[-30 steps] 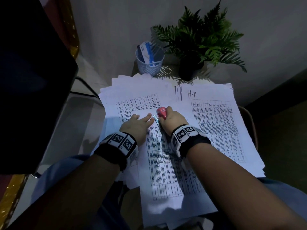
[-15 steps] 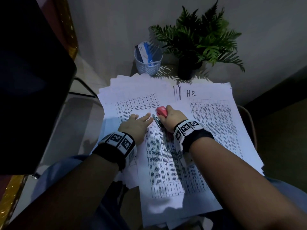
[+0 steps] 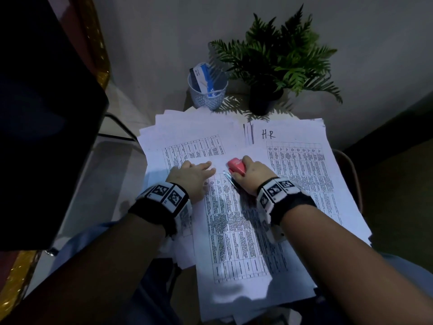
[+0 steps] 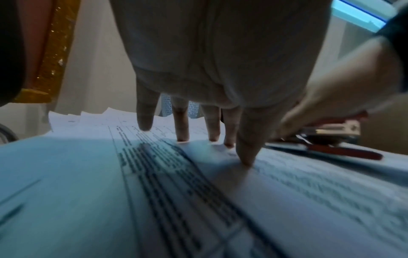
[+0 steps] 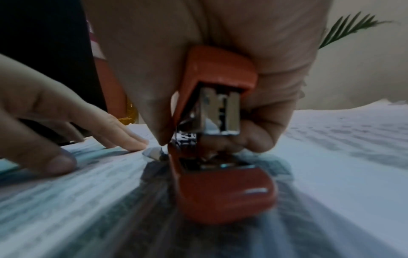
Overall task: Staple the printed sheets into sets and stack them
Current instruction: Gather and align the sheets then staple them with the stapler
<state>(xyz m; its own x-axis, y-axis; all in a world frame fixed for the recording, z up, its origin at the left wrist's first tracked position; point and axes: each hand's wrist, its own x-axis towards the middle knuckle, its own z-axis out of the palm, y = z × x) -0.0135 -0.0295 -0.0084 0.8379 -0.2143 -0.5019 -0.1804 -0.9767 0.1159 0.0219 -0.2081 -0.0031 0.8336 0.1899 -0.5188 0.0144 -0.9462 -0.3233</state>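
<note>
Right hand has slid a bit right and tipped the stapler since a second ago; left hand barely moved. Stapler's red, thumb and fingers wrapped round it, mouth gaping in the right wrist view, base touching the paper. Whether the corner is actually between top and base, can't tell; blur hides it.

Left hand is flat, fingers straight and spread, tips pressing the top set, just beside the stapler. That set lies skewed across two loose piles of sheets covering the worktop.

My read: positioning for the staple, not yet pressed.

To do it well:
- square the sheet edges first, left hand pinning close to the corner
- feed the corner fully into the mouth, base underneath the set only, or it'll catch sheets from the pile below
- press straight down once, firmly, no twist
- keep left fingertips clear of the head

Cup and plant sit at the back, out of the way.
</note>
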